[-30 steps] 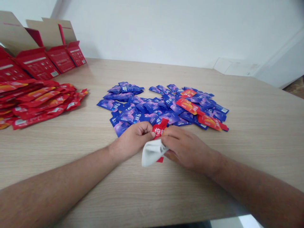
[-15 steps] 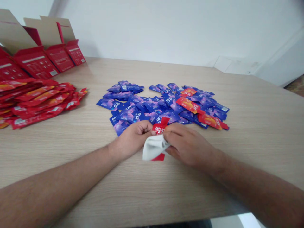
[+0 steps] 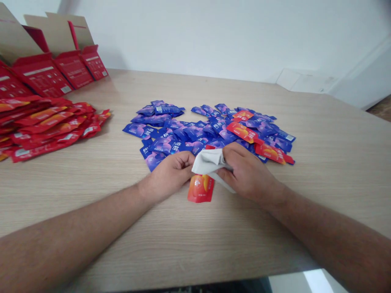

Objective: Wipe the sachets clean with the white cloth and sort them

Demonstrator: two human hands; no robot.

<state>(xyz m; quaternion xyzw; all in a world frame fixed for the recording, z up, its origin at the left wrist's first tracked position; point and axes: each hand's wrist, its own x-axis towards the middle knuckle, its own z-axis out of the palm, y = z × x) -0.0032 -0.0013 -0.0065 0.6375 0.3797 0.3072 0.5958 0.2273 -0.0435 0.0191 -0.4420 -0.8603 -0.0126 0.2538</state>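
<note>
Between my hands is a red and orange sachet point(image 3: 200, 189), its middle covered by a pale grey cloth point(image 3: 207, 161). My left hand point(image 3: 172, 171) is closed on the sachet's left edge, thumb and fingers pinched together. My right hand point(image 3: 246, 169) grips the bunched cloth, which lies across the sachet's upper part. Just beyond my hands spreads a loose pile of blue and purple sachets point(image 3: 165, 143). On the pile's right side lie a few red and orange sachets point(image 3: 242, 132).
A heap of long red sachets point(image 3: 58, 126) lies at the left of the wooden table point(image 3: 152, 248). Behind it stand several red cardboard boxes point(image 3: 42, 75) with their flaps up. A white wall point(image 3: 195, 36) rises behind the table, with a white flat piece point(image 3: 301, 80) at the back right.
My right hand has moved the cloth up and to the right across the sachet. The sachet's lower orange part now shows. My left hand keeps its hold.
</note>
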